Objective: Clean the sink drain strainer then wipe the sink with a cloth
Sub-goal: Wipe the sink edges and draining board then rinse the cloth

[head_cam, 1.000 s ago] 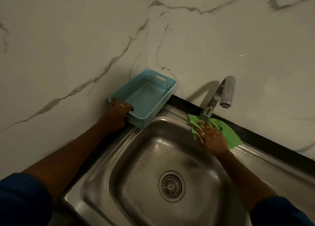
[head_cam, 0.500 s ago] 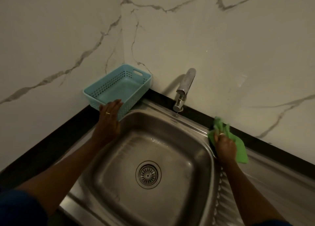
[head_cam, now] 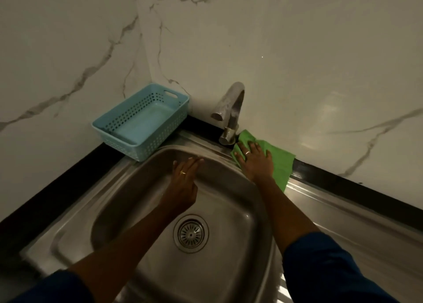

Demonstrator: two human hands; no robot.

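A steel sink fills the lower middle, with the round drain strainer seated in its bottom. A green cloth lies flat on the sink's back rim, just right of the tap base. My right hand presses on the cloth with its fingers spread and straight. My left hand hovers over the basin near the back wall, fingers straight and together, holding nothing. A ring shows on each hand.
A metal tap stands at the back rim, its spout over the basin. A light blue perforated basket sits in the corner at the back left. Marble walls rise behind; a ribbed draining board extends right.
My right hand has slid the cloth left along the back rim to the tap base. My left hand has left the basket's side and moved right, over the basin.
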